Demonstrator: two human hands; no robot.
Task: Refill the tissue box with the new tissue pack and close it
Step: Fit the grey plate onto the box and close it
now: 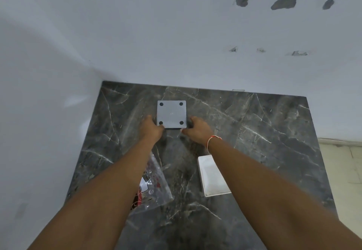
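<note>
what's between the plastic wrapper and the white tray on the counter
In the head view, only bare dark marble counter lies between the clear plastic wrapper and the white tray. The forearms cross above each item, not the gap.

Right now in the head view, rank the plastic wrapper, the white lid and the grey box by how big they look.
1. plastic wrapper, largest, though partly hidden by an arm
2. white lid
3. grey box, smallest; it sits farthest from the camera, so true size is unsure
</note>
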